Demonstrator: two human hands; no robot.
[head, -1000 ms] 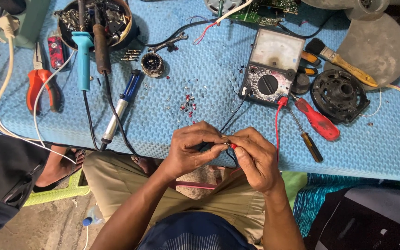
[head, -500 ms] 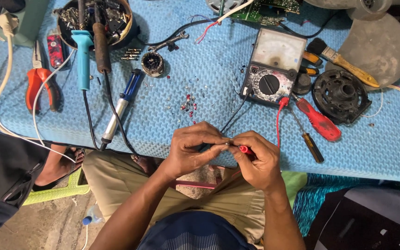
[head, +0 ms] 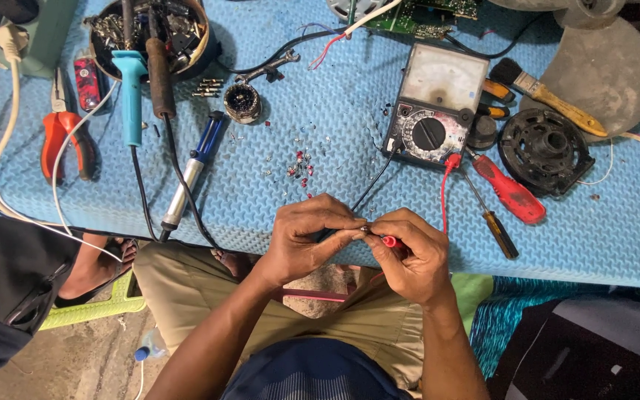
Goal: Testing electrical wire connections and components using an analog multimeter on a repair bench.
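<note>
Hands met at the near edge of a blue foam mat (head: 320,170). We saw the left hand (head: 307,241) pinched shut on a black probe (head: 338,233), and the right hand (head: 416,255) closed around a red probe (head: 390,241), their tips touching between the fingers. Black and red leads ran up to an analog multimeter (head: 435,107) near the mat's middle. Just right of it lay a red-handled screwdriver (head: 509,194); to the left, well apart, a blue desoldering pump (head: 192,167).
</note>
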